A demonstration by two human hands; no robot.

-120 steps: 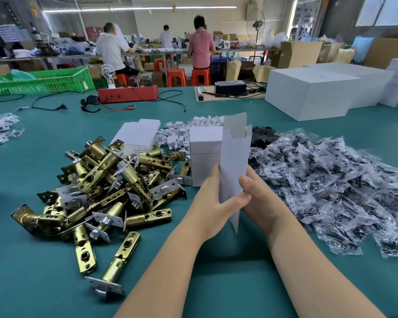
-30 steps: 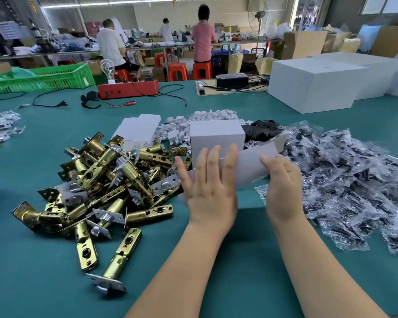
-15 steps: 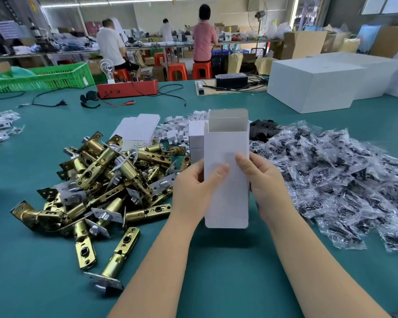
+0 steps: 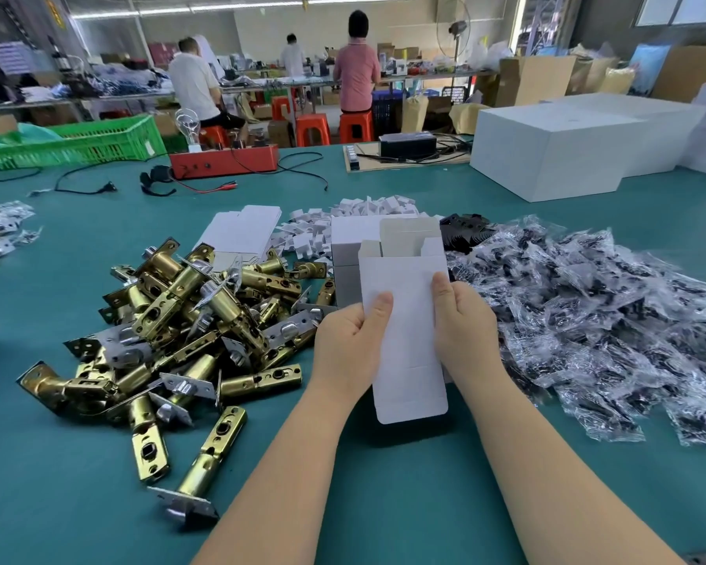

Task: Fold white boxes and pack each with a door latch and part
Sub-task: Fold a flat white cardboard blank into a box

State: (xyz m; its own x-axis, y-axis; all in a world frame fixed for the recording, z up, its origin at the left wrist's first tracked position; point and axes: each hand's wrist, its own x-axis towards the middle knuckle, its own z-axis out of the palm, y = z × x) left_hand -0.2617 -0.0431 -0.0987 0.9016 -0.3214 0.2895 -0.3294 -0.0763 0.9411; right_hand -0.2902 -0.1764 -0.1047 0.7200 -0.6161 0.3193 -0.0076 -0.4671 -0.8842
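Both hands hold a flat white box blank (image 4: 408, 320) upright above the green table (image 4: 384, 503), with its top flaps open and its rounded bottom flap hanging below the palms. The left hand (image 4: 349, 348) grips the blank's left edge: its thumb (image 4: 378, 316) lies pressed on the front face, and the other fingers curl behind the card, out of sight. The right hand (image 4: 463, 332) grips the right edge in the same manner, thumb (image 4: 441, 291) flat on the front face a little higher than the left thumb, the remaining fingers hidden behind the card. So each hand pinches the card between thumb and hidden fingers; whether those rear fingers are spread or together I cannot tell. To the left of the left-hand fingers lies a heap of brass door latches (image 4: 188, 320), its nearest pieces just beside the knuckles. To the right of the right-hand fingers spreads a pile of small parts in clear bags (image 4: 608, 320), close beside that wrist. Beyond the fingertips, behind the blank, stands a folded white box (image 4: 351, 246), and farther back lie a stack of flat blanks (image 4: 241, 230) and a scatter of small white card pieces (image 4: 343, 218). A large white carton (image 4: 555, 148) sits well beyond the right hand.
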